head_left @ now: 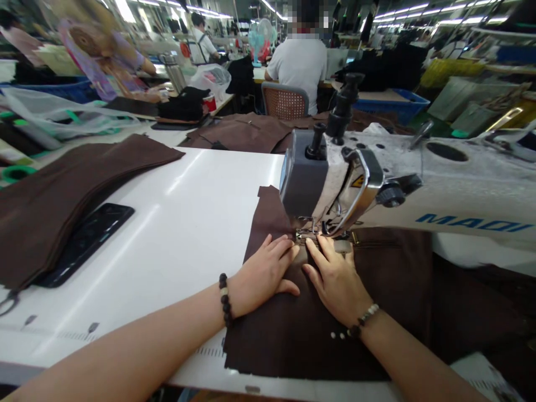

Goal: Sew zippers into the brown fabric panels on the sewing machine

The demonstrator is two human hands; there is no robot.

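A dark brown, flat fabric panel lies on the glossy white counter, directly beneath both hands. The left hand is open and palm down, its fingers extended close together and its thumb set apart; it rests on the panel's left part, fingertips just left of the small metal presser foot. The right hand, also open, lies with fingers spread on the panel, its fingertips just beside the foot on the right. Each hand rests on the fabric rather than grasping it. The panel extends from near the counter's front edge, past the hands, to the left side of the grey-and-white sewing machine's head; rightward, it continues beyond the right hand and under the machine's arm. Well left lies folded brown fabric, partly covering a glossy black rectangular slab.
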